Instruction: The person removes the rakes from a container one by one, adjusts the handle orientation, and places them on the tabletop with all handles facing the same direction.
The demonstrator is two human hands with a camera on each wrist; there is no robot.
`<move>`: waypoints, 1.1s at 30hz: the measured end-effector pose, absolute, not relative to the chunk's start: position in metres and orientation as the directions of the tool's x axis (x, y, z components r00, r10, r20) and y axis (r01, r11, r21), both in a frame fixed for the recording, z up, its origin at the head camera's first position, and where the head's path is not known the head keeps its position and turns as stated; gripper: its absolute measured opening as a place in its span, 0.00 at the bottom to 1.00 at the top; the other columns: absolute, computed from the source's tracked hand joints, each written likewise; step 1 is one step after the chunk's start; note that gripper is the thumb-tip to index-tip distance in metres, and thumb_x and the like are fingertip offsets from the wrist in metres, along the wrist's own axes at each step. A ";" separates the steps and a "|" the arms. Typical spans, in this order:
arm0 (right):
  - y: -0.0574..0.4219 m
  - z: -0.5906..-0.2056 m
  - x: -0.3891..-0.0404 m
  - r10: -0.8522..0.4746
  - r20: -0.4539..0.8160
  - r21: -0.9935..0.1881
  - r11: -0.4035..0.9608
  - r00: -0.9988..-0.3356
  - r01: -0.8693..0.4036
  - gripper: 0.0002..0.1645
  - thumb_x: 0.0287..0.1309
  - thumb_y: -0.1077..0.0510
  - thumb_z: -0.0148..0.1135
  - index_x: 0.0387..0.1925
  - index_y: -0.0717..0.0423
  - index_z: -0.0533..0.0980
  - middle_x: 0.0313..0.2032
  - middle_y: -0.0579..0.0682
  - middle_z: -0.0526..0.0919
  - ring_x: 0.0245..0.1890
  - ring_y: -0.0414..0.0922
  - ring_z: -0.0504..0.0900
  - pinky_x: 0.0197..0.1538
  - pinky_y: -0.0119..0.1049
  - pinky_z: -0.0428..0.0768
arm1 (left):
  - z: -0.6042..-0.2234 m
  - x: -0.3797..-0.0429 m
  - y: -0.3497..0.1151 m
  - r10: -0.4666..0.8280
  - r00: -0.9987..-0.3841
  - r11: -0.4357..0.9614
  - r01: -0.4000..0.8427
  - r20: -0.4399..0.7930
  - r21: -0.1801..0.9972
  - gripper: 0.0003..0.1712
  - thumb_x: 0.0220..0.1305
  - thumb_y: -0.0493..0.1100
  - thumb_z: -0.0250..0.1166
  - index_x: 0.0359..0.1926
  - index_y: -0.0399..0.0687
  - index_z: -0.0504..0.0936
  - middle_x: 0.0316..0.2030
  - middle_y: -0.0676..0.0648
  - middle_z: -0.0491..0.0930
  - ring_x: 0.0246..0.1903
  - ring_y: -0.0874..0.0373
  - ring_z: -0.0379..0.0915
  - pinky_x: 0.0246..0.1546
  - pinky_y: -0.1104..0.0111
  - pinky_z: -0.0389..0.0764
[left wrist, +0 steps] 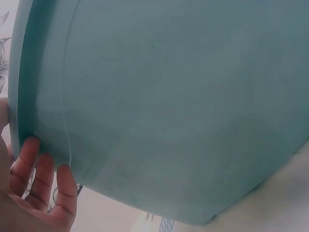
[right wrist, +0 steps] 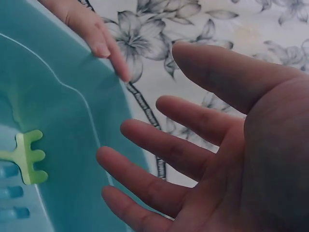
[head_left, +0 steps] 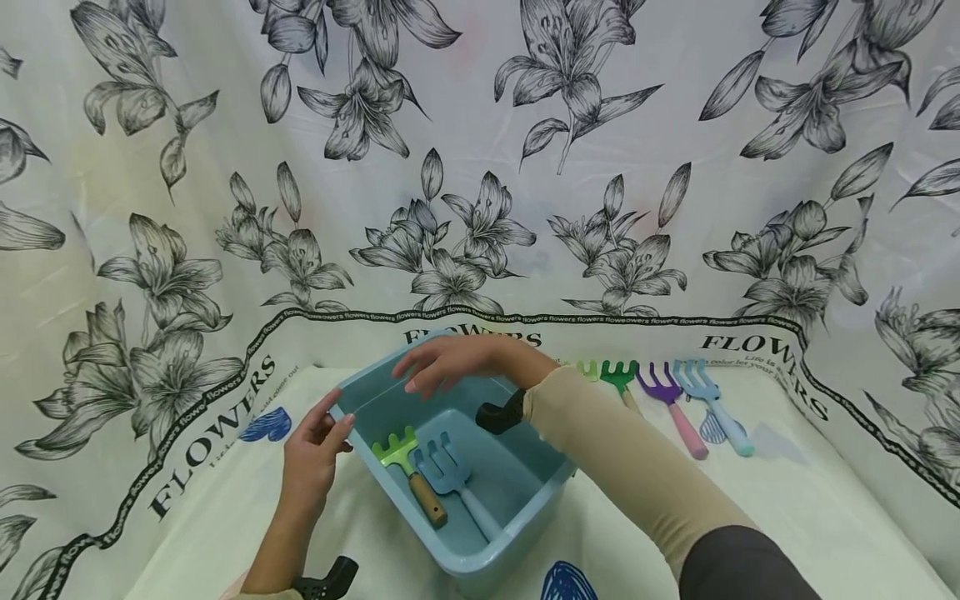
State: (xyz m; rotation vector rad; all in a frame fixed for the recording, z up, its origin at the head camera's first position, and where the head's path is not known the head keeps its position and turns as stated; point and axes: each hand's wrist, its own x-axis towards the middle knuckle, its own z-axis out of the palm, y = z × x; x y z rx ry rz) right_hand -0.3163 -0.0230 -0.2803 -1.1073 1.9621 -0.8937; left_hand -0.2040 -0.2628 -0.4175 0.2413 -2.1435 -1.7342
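Observation:
A light blue plastic bin (head_left: 517, 458) stands tilted across the middle of the head view. My left hand (head_left: 315, 454) grips its rim at the left corner, thumb over the edge; the left wrist view shows the other fingers (left wrist: 43, 181) against the outer wall. Inside lie a light green hand rake (head_left: 426, 498) with a wooden handle and a light blue hand rake (head_left: 448, 475), side by side. Above the bin's far side hovers my right hand (head_left: 453, 364), holding nothing. Its fingers (right wrist: 164, 150) are spread and loosely bent in the right wrist view.
Behind the right forearm, more hand rakes lie in a row: a light green one (head_left: 587, 369), a dark green one (head_left: 618, 379), a purple one with a pink handle (head_left: 675, 408) and a light blue one (head_left: 716, 407). A flower-printed curtain (head_left: 465, 167) hangs behind the white-covered table (head_left: 795, 517).

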 end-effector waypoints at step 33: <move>-0.073 -0.379 -0.307 -0.729 -0.609 -0.689 0.682 -0.313 -0.245 0.18 0.63 0.55 0.62 0.54 0.47 0.78 0.50 0.45 0.76 0.50 0.53 0.79 0.51 0.54 0.77 | -0.417 -0.205 -0.266 -0.342 -0.917 0.214 0.136 0.205 0.967 0.31 0.68 0.48 0.63 0.70 0.57 0.68 0.39 0.46 0.70 0.35 0.61 0.73 0.39 0.75 0.80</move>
